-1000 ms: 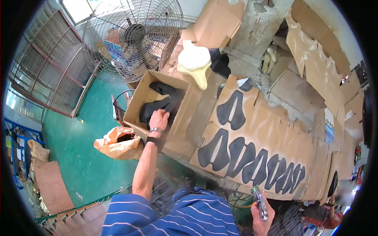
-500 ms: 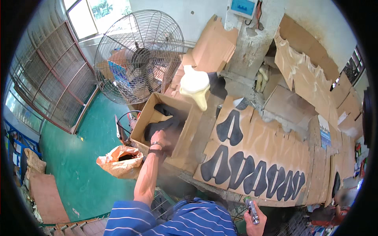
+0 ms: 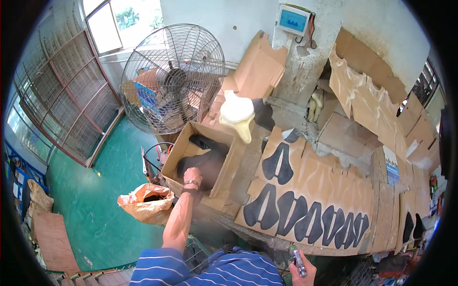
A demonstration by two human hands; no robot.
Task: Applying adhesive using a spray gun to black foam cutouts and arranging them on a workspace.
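Note:
My left hand (image 3: 192,177) reaches into an open cardboard box (image 3: 223,187) holding dark, flat, curved pieces (image 3: 210,159). Its fingers point down among the pieces and are mostly hidden, so their grip is unclear. In my right hand (image 3: 305,273), low in the picture, is a small silvery metal tool (image 3: 298,262) with a greenish end; its exact kind does not show. Beyond that hand, a brown cardboard sheet (image 3: 315,164) lies on the bench, bearing several dark curved cut pieces (image 3: 261,206) spread in two rows.
A large caged fan (image 3: 174,78) stands behind the box. A crumpled orange-brown bag (image 3: 147,202) sits left of it. On the bench is a yellowish-white container (image 3: 237,109). Farther right, another board carries two dark pieces (image 3: 408,227). Cardboard sheets (image 3: 365,90) lean on the wall.
The whole scene sits slightly lower in the picture. My left hand remains in the box, and my right hand still grips the metal tool. On the far-right board, two dark pieces show instead of one.

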